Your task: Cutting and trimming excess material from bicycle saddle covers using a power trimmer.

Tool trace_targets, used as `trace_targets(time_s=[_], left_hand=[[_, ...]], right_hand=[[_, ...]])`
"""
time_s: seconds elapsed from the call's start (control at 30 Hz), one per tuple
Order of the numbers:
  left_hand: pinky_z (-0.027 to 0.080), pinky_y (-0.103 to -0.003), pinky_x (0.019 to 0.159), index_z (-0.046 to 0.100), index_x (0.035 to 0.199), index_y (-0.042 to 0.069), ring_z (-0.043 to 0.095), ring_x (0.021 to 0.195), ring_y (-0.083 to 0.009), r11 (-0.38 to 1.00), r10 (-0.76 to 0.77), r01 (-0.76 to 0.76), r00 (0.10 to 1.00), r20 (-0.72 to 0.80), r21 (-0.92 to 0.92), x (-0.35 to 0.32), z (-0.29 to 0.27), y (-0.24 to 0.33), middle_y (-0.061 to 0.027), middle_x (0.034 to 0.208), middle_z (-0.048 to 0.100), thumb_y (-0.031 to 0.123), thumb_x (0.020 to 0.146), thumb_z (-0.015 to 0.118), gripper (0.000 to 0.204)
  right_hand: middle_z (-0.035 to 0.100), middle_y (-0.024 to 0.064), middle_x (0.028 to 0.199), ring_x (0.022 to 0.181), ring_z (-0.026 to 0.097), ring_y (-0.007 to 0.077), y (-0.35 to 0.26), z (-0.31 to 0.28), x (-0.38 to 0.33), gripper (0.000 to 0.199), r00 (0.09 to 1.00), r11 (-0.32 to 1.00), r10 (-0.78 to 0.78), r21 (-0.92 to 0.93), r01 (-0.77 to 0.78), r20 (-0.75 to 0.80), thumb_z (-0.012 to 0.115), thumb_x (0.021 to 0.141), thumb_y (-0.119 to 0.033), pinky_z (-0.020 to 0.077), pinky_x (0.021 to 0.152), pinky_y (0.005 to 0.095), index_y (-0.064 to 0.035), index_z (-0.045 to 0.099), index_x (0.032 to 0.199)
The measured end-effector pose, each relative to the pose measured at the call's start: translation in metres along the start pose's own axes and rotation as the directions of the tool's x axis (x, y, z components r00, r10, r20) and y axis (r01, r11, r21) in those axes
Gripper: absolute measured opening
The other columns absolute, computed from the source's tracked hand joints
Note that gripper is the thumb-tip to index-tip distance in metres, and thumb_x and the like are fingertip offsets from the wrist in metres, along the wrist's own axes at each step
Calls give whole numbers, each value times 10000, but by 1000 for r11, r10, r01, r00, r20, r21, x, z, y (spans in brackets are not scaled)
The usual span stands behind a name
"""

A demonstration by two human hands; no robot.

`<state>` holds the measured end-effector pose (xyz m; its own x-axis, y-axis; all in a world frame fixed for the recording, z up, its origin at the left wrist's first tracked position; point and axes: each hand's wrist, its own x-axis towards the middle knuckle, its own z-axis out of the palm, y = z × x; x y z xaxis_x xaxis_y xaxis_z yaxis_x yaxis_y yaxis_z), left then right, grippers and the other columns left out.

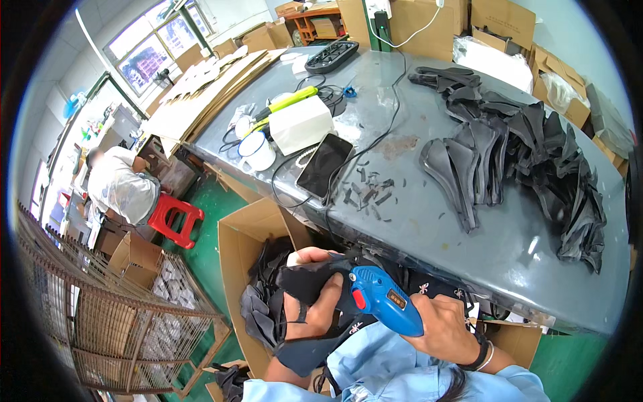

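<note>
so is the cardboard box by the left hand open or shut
Open: the cardboard box by the left hand shows dark pieces inside, with no flap closed over them.

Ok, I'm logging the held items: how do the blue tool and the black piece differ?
The tool is blue with a red patch; the piece is plain black. The right hand grips the tool, the left hand holds the piece. Both are held off the table.

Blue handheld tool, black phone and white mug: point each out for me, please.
Blue handheld tool (388,307), head view: middle of its casing.
Black phone (325,166), head view: its screen.
White mug (257,155), head view: its outer wall.
</note>
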<state>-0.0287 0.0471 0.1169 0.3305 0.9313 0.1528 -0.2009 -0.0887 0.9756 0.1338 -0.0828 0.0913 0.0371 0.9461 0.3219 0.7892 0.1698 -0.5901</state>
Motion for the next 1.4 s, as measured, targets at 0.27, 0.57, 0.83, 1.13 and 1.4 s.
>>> trace_targets(time_s=[0.27, 0.57, 0.83, 1.13, 1.4], left_hand=[[432, -315, 863, 507, 1058, 20, 564, 960, -202, 995, -101, 86, 927, 362, 57, 3, -21, -12, -120, 1053, 583, -25, 744, 512, 316], [417, -337, 875, 389, 1271, 25, 536, 944, -220, 902, -429, 243, 578, 694, 356, 6, -15, -7, -127, 1058, 562, 91, 771, 623, 555], [499, -299, 774, 367, 1288, -9, 612, 834, -158, 506, -508, 819, 537, 674, -270, -30, 0, -36, -113, 985, 608, 312, 846, 606, 596], [424, -375, 944, 475, 1159, -4, 521, 1075, -237, 748, -334, 356, 931, 147, -560, -47, 45, -44, -143, 1150, 507, 246, 826, 618, 440], [432, -308, 906, 545, 1089, -63, 574, 966, -196, 891, -306, 329, 944, 121, -314, -38, 33, -24, -152, 1048, 594, 244, 808, 636, 426]], right_hand=[[598, 104, 660, 540, 585, 287, -4, -9, 4, 515, 998, 993, -61, 107, 58, 27, 779, 587, -170, 451, 514, 351, -10, 504, 992], [615, 132, 706, 599, 623, 300, 1, -13, 14, 500, 998, 992, 16, 127, -8, -62, 784, 643, -213, 491, 549, 361, -16, 506, 1009], [605, 124, 784, 754, 641, 194, 19, -29, 30, 485, 939, 820, 341, 501, -278, -37, 769, 699, -251, 487, 679, 328, -21, 482, 1015], [627, 143, 776, 698, 670, 274, 19, -21, 29, 463, 869, 872, 375, 440, -214, -323, 759, 724, -178, 512, 618, 326, 7, 466, 1031], [639, 83, 764, 677, 632, 137, 21, -29, 31, 385, 891, 909, 316, 372, -186, -326, 739, 702, -84, 504, 648, 285, -3, 511, 1001]])
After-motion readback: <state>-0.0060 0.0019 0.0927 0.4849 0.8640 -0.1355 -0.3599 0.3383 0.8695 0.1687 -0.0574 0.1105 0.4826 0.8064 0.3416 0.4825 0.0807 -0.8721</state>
